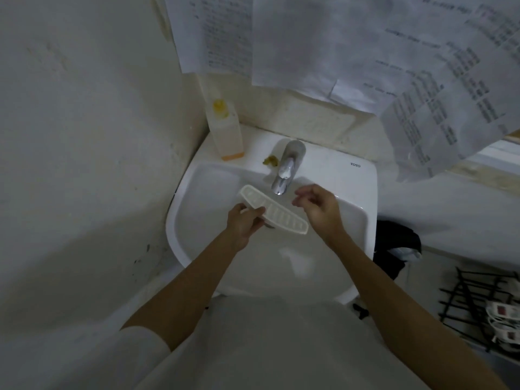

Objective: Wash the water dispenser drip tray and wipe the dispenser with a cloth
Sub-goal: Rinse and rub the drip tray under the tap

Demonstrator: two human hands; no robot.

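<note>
step: rinse drip tray point(274, 213) | left hand point(244, 222) pinching its 9 o'clock end; right hand point(318, 208) loosely spread, empty | tap point(287, 167) at 12, seemingly dry | we tilt tray under spout, over basin point(197, 192)

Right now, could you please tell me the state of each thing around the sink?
drip tray: held over the basin, tilted
left hand: gripping the tray
right hand: empty, fingers loosely curled
faucet: no water visible
soap bottle: upright on the sink ledge, nearly empty
sink: no standing water visible
</note>
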